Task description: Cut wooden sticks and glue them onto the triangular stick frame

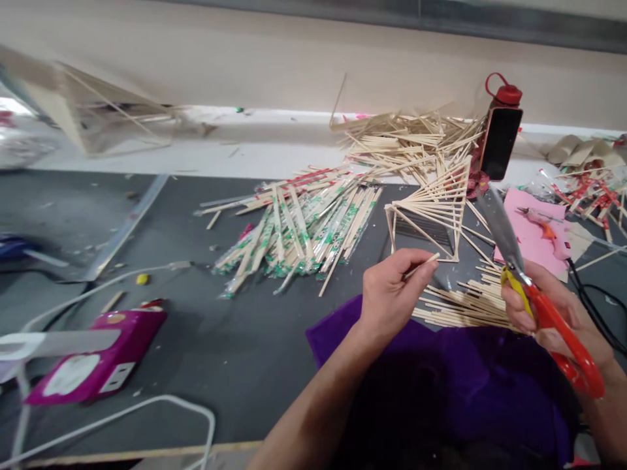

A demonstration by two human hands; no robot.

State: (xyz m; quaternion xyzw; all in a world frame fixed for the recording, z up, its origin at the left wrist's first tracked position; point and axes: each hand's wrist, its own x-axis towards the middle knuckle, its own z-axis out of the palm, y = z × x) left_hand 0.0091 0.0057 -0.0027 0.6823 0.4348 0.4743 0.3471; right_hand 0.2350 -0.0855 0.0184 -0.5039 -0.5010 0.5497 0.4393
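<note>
Pinched in my left hand (394, 294) is a thin wooden stick (425, 264), its end showing past the thumb; most of it is hidden by the fingers. My right hand (553, 310) grips a pair of scissors (556, 320) with red and yellow handles, the metal blades pointing up and away. Just beyond both hands stands a frame built of sticks (431, 205), with a fan of sticks across its upper part. Loose sticks (465, 303) lie between my hands, beside a purple cloth (337, 326).
Wrapped chopsticks (304, 228) are heaped left of the frame, with bare sticks (406, 140) piled behind. A phone (501, 143) leans on a red-capped bottle (507, 94). A glue gun (548, 232) rests on pink paper (514, 202). At left are a magenta packet (105, 352) and white cables (147, 401).
</note>
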